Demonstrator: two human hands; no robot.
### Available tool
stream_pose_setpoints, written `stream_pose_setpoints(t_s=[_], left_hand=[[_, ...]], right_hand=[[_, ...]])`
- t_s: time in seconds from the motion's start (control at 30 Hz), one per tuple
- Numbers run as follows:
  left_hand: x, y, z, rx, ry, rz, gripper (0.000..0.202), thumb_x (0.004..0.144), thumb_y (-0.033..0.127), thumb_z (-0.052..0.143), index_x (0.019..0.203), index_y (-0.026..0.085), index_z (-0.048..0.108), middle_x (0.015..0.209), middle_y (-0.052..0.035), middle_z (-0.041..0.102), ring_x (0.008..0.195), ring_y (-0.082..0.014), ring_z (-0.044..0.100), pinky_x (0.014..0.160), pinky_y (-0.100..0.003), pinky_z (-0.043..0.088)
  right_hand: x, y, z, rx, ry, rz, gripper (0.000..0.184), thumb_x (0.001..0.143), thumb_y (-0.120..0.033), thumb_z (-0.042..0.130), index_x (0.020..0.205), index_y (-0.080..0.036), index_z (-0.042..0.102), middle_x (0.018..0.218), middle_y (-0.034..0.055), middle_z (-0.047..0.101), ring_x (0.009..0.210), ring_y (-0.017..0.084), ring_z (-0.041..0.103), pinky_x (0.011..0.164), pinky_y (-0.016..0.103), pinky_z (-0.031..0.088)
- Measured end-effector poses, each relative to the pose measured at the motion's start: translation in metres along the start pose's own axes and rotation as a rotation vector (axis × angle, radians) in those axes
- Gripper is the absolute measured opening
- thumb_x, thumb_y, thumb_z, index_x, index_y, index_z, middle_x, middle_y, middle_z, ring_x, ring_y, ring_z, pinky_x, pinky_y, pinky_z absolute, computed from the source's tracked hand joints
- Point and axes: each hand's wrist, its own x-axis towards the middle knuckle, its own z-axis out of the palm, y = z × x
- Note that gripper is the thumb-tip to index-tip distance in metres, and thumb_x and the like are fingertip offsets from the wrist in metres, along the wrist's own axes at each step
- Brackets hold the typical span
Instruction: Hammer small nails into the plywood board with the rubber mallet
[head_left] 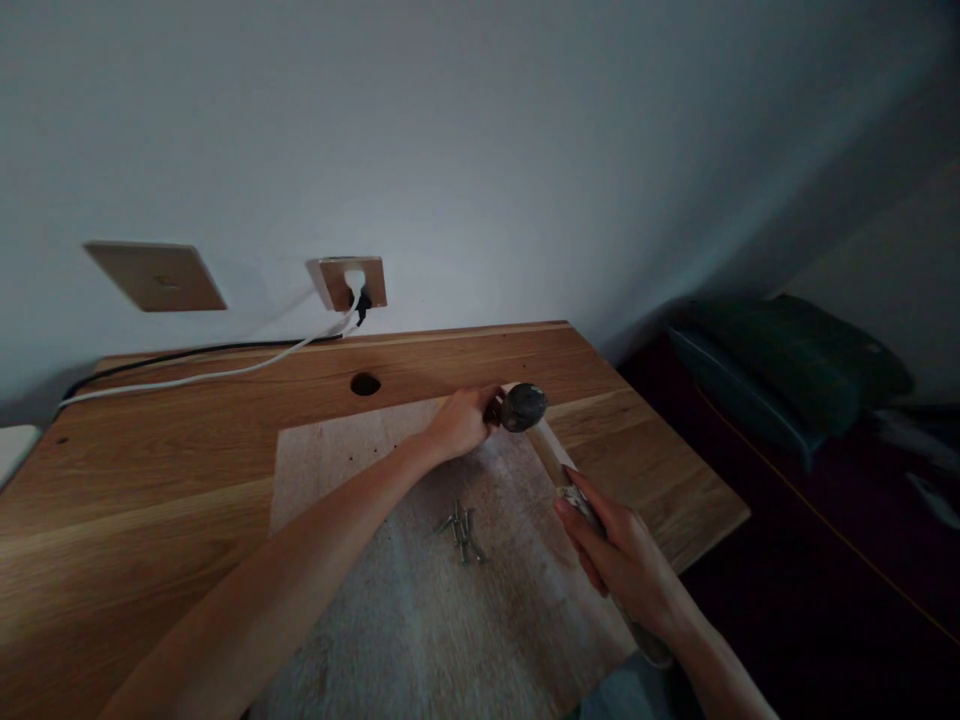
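Observation:
My right hand (622, 560) is wrapped round the wooden handle of a hammer (551, 455). Its dark metal head (523, 407) sits low over the far edge of a pale plywood board (420, 610). My left hand (461, 422) is closed in a pinch right beside the hammer head, on the board's far edge; whatever it pinches is too small to make out. Several loose nails (461, 532) lie in a small heap on the board between my two arms.
The board lies on a wooden desk (150, 470) with a round cable hole (365, 384). White and black cables (225, 368) run along the back to a wall socket (352, 283). A dark bag (780, 375) lies on the floor at right, past the desk's edge.

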Motion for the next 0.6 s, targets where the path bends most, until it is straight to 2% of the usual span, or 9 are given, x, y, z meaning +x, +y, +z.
stream_pose_setpoints(t_s=[0.17,0.3,0.37,0.47,0.53,0.6], left_hand=[[0.001,0.003,-0.003,0.035,-0.041,0.009,0.037,0.08,0.001,0.067,0.113,0.016,0.071,0.094,-0.0053,0.079,0.084,-0.0194,0.075,0.08,-0.03,0.057],[-0.01,0.022,-0.03,0.103,-0.08,0.054,0.025,0.082,0.01,0.073,0.107,0.016,0.072,0.109,-0.0101,0.074,0.096,-0.0237,0.072,0.087,-0.035,0.057],[-0.025,0.038,-0.048,0.263,-0.176,0.218,0.019,0.088,0.013,0.068,0.107,0.017,0.073,0.115,-0.0113,0.07,0.103,-0.0258,0.07,0.09,-0.038,0.056],[-0.056,0.058,-0.069,0.362,-0.419,0.395,0.015,0.092,0.012,0.064,0.099,0.022,0.073,0.1,-0.0042,0.071,0.093,-0.0216,0.07,0.09,-0.035,0.055],[-0.075,0.065,-0.072,0.438,-0.495,0.389,0.005,0.096,0.02,0.067,0.096,0.021,0.073,0.097,-0.0042,0.071,0.091,-0.0227,0.071,0.091,-0.037,0.055],[-0.088,0.065,-0.068,0.493,-0.503,0.344,0.014,0.098,0.033,0.072,0.101,0.02,0.073,0.102,-0.0059,0.073,0.095,-0.0253,0.072,0.093,-0.039,0.055]], right_hand=[[-0.007,0.007,0.002,0.026,0.027,0.017,0.075,0.104,-0.06,0.048,0.158,-0.008,0.049,0.043,-0.0114,0.047,0.038,0.015,0.05,0.047,0.027,0.042],[-0.019,0.018,0.003,0.103,0.069,0.056,0.079,0.104,-0.065,0.049,0.159,-0.008,0.047,0.044,-0.0113,0.048,0.038,0.015,0.047,0.046,0.027,0.041],[-0.023,0.024,0.003,0.106,0.071,0.088,0.081,0.103,-0.066,0.049,0.16,-0.008,0.047,0.043,-0.0109,0.049,0.037,0.016,0.049,0.044,0.027,0.039],[-0.024,0.029,0.001,0.063,0.043,0.111,0.083,0.101,-0.067,0.049,0.16,-0.007,0.049,0.043,-0.0096,0.051,0.039,0.018,0.055,0.046,0.028,0.041],[-0.023,0.03,0.0,0.033,0.024,0.107,0.083,0.101,-0.067,0.049,0.158,-0.007,0.051,0.043,-0.0092,0.051,0.041,0.019,0.058,0.047,0.029,0.043],[-0.021,0.029,0.0,0.016,0.023,0.099,0.083,0.101,-0.067,0.047,0.157,-0.006,0.052,0.041,-0.0093,0.05,0.041,0.02,0.059,0.049,0.03,0.044]])
